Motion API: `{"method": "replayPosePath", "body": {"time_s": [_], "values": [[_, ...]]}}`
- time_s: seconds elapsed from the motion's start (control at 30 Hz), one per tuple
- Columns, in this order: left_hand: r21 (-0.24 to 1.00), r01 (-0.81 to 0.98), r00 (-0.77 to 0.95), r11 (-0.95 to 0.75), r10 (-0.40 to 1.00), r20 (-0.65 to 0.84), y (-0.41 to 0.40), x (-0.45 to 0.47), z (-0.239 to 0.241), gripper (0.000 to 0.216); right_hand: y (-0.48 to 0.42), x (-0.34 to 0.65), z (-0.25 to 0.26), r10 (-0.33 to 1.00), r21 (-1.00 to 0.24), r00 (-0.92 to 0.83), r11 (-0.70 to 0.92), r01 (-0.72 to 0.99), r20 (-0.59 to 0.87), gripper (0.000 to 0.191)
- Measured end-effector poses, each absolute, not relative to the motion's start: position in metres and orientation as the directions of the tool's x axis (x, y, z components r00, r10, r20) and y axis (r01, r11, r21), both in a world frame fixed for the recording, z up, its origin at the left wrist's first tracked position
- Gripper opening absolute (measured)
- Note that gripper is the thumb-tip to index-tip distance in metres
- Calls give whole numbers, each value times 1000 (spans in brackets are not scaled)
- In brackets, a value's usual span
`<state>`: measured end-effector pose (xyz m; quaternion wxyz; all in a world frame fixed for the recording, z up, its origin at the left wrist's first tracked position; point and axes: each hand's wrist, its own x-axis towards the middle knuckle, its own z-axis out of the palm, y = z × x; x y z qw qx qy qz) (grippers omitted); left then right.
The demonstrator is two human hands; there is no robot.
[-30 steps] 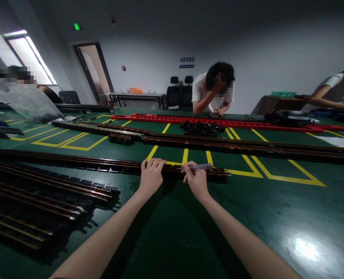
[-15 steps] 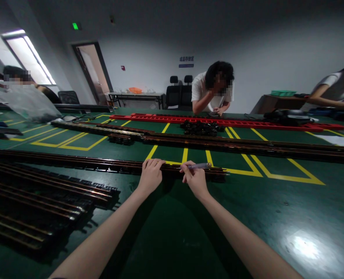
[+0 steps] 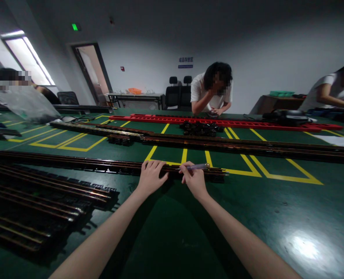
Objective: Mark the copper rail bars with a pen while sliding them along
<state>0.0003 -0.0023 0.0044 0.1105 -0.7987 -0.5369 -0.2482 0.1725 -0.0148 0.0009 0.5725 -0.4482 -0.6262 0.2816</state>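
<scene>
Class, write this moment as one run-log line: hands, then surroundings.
left hand: on rail | right hand: holding pen-like tool, tip at rail | at left: more rails | beyond: red frame

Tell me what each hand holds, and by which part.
The right hand holds a pen-like tool near its tip. The left hand is on the rail; whether it grips cannot be told.

From my end, I see green bench (image 3: 288,232), yellow tape lines (image 3: 298,179) across it. Lying on it: dark front rail (image 3: 73,160), several rails (image 3: 40,197) at left, longer rails (image 3: 247,145) behind, black parts (image 3: 201,128), red slotted strip (image 3: 241,124), white paper (image 3: 339,142) at right.
</scene>
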Motion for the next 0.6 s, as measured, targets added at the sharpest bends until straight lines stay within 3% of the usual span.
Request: {"method": "replayPosePath", "body": {"time_s": [0.6], "values": [[7, 925, 321, -380, 792, 519, -3, 6, 2, 26, -18, 175, 4, 894, -871, 34, 424, 249, 446, 31]]}}
